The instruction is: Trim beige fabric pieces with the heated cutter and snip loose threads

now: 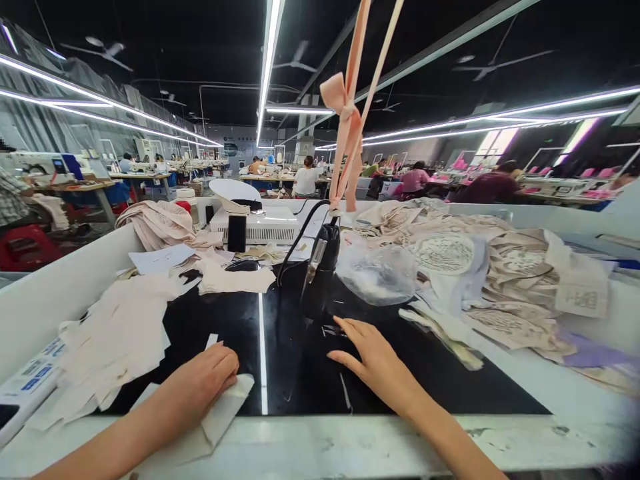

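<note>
My left hand [207,373] is closed, fingers curled down over a pale fabric piece [227,415] at the front of the black work surface [295,373]. A small white strip [212,340] sticks out just beyond its knuckles. My right hand [367,357] is open over the black surface, thumb and fingers apart, with nothing in it. Thin white marks [334,331] show on the surface by its fingertips. Just beyond that hand, a black handheld device with a metal part [323,267] hangs from a knotted pink fabric strap [349,133].
Cut pale pieces [120,333] lie heaped at left. Bundles of printed fabric [520,267] and a clear plastic bag [377,270] are at right. Behind stand a white box-shaped machine [273,225] and a phone-like black object [237,233]. A black cord [295,243] runs to the hanging device.
</note>
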The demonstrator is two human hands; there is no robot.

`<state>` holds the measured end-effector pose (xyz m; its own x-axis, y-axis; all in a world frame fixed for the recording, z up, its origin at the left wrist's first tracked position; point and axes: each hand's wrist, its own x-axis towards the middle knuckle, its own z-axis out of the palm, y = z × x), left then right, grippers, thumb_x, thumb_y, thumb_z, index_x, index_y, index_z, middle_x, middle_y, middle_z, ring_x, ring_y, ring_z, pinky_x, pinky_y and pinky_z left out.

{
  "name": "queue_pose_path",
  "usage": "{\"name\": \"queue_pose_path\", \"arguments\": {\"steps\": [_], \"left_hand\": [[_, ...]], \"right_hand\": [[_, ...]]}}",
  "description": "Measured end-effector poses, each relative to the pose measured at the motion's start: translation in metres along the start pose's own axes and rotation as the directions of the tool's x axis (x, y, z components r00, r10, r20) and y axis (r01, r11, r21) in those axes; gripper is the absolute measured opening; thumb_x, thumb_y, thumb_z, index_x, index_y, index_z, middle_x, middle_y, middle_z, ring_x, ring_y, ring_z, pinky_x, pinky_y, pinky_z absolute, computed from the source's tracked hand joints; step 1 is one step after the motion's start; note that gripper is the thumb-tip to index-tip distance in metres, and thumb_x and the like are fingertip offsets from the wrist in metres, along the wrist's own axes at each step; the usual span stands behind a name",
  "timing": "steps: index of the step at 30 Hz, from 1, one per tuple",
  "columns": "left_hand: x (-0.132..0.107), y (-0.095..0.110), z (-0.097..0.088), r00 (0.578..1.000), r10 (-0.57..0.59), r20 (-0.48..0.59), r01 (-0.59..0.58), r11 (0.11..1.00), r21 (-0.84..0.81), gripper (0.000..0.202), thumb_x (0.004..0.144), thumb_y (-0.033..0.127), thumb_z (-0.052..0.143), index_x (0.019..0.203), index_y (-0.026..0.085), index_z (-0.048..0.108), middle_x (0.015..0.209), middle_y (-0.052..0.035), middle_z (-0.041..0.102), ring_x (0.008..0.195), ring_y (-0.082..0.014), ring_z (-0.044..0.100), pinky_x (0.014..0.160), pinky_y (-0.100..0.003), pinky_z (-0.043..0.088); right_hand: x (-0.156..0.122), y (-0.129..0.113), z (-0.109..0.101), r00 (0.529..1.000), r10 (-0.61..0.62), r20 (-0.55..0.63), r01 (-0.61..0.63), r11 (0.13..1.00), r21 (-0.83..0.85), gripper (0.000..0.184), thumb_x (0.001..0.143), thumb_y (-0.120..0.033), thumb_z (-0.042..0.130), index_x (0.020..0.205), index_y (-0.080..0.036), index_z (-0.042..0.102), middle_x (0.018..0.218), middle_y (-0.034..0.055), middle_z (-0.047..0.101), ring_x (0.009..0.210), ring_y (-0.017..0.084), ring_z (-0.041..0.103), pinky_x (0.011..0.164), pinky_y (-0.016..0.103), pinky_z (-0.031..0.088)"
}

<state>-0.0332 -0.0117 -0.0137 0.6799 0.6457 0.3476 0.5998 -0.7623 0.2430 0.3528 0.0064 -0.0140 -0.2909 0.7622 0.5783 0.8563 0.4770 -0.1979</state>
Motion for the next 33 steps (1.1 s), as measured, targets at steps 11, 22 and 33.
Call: {"name": "queue_pose_path", "arguments": {"steps": [11, 22, 33], "left_hand": [[-0.005, -0.001, -0.010, 0.931, -0.313, 0.186, 0.320, 0.948, -0.008, 0.021, 0.106, 0.036, 0.043, 0.100, 0.023, 0.058, 0.091, -0.0037, 0.068, 0.081, -0.0232, 0.063, 0.072, -0.033, 0.037], [0.002, 0.009, -0.030, 0.827, -0.472, 0.306, 0.544, 0.808, -0.225, 0.028, 0.089, 0.047, 0.052, 0.080, 0.022, 0.041, 0.079, 0.0033, 0.047, 0.075, -0.0176, 0.043, 0.068, -0.028, 0.028], [0.007, 0.041, -0.032, 0.806, -0.451, 0.383, 0.580, 0.471, -0.665, 0.064, 0.079, 0.083, 0.064, 0.081, 0.020, 0.055, 0.074, 0.0049, 0.038, 0.070, -0.0145, 0.031, 0.064, -0.026, 0.024]], "right_hand": [[-0.015, 0.014, 0.020, 0.998, 0.053, 0.041, -0.046, 0.986, -0.162, 0.025, 0.105, -0.027, 0.060, 0.124, -0.019, 0.073, 0.116, 0.0156, 0.077, 0.103, 0.032, 0.075, 0.087, 0.045, 0.062], [-0.018, -0.001, 0.001, 0.977, 0.214, 0.011, -0.214, 0.977, 0.006, 0.023, 0.107, -0.031, 0.047, 0.086, -0.025, 0.055, 0.085, 0.0046, 0.068, 0.076, 0.022, 0.064, 0.071, 0.035, 0.051], [-0.025, -0.080, -0.024, 0.939, 0.303, 0.161, -0.338, 0.897, 0.284, 0.026, 0.108, -0.047, 0.032, 0.098, -0.028, 0.047, 0.071, -0.0059, 0.051, 0.061, 0.018, 0.054, 0.062, 0.030, 0.041]]}}
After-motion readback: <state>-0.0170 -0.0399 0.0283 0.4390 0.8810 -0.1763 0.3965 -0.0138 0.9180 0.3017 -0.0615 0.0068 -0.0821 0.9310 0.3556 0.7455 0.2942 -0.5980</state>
